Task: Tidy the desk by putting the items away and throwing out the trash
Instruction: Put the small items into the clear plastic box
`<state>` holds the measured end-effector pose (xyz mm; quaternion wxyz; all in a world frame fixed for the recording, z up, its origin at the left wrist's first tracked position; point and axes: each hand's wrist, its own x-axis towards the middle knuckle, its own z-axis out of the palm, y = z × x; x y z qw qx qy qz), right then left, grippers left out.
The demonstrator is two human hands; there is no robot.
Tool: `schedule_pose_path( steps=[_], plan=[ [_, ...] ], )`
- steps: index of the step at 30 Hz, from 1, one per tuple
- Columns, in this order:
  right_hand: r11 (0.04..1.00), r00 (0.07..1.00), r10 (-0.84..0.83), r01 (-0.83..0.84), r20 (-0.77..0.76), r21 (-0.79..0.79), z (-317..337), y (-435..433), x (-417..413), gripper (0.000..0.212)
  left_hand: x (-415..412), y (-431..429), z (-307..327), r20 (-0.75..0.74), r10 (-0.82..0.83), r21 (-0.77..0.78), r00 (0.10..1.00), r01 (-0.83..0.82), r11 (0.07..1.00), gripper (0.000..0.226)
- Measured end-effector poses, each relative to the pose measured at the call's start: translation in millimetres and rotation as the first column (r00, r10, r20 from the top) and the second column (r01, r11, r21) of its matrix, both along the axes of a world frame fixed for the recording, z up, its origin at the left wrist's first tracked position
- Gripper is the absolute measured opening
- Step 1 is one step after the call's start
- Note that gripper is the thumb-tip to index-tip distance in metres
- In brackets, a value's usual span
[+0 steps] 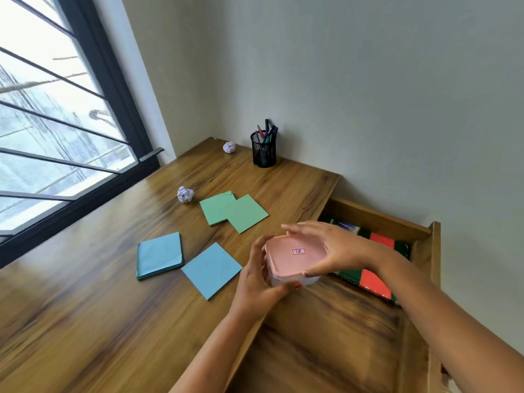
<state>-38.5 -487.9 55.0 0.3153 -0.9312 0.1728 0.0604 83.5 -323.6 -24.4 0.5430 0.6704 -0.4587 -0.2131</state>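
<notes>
Small box (295,255) clamped between left hand (255,276) at its side and right hand (337,251) over its lid; open drawer (340,350) just rightward, right hand nearer.

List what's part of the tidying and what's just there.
Job: box in left hand and right hand; far paper ball; near paper ball; green sheets; blue pad; blue sheet; open drawer.
Just there: pen cup; book in drawer; window.

Pink lid (286,262) on a whitish box (309,280), red-edged sticker (299,251) with blue scribble. 2 green squares (246,212) above it, 2 blue squares (211,269) to the left. White paper balls (185,194) with blue ink, black mesh pen cup (263,151), brown wood-grain desk (85,307), red-and-dark-green book (374,282) on the right.
</notes>
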Motion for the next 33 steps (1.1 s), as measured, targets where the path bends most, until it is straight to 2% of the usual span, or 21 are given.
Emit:
schedule_pose_path(
  steps=[2,4,5,6,8,9,11,13,16,19,21,24,27,33],
  plan=[
    [0.994,0.998,-0.040,0.034,0.053,0.106,10,24,-13,0.085,-7,22,10,0.048,-0.001,-0.032,0.999,0.002,0.999,0.084],
    [0.914,0.967,-0.198,0.123,0.161,0.387,15,49,-26,0.081,-17,46,19,0.061,0.020,-0.097,0.998,-0.014,0.995,0.080],
    [0.808,0.924,-0.331,0.172,0.193,0.563,14,62,-34,0.075,-22,58,22,0.058,0.031,-0.139,0.998,-0.023,0.990,0.079],
    [0.661,0.872,-0.459,0.207,0.170,0.722,11,76,-42,0.066,-30,72,26,0.051,0.039,-0.175,0.998,-0.029,0.984,0.079],
    [0.366,0.835,-0.550,0.252,-0.011,0.896,3,103,-59,0.054,-45,97,34,0.079,0.048,-0.201,0.996,-0.031,0.979,0.077],
    [0.275,0.843,-0.532,0.257,-0.076,0.926,1,120,-69,0.053,-54,111,38,0.125,0.058,-0.187,0.991,-0.034,0.982,0.077],
    [0.190,0.843,-0.528,0.237,-0.104,0.953,-2,151,-85,0.055,-71,138,46,0.185,0.077,-0.134,0.980,-0.053,0.990,0.077],
    [0.173,0.809,-0.578,0.243,-0.101,0.955,-1,180,-97,0.059,-88,166,54,0.098,0.029,-0.057,0.995,-0.024,0.998,0.081],
    [0.201,0.779,-0.620,0.273,-0.094,0.941,2,219,-119,0.057,-118,207,67,-0.203,-0.059,0.034,0.977,0.067,0.997,0.085],
    [0.264,0.781,-0.622,0.270,-0.051,0.926,6,243,-141,0.045,-148,228,83,-0.452,0.056,0.008,0.890,-0.059,0.998,0.066],
    [0.302,0.784,-0.620,0.267,-0.024,0.915,11,255,-152,0.043,-165,233,89,-0.560,0.140,0.029,0.816,-0.150,0.988,0.051],
    [0.386,0.786,-0.618,0.271,0.029,0.882,18,264,-165,0.036,-188,232,92,-0.659,0.193,0.006,0.727,-0.251,0.968,0.032],
    [0.419,0.792,-0.609,0.286,0.033,0.862,23,266,-178,0.032,-206,226,91,-0.704,0.242,-0.030,0.668,-0.368,0.929,0.018],
    [0.449,0.795,-0.605,0.288,0.051,0.846,21,256,-190,0.028,-224,206,89,-0.683,0.310,-0.049,0.661,-0.465,0.884,0.008]
  ],
)
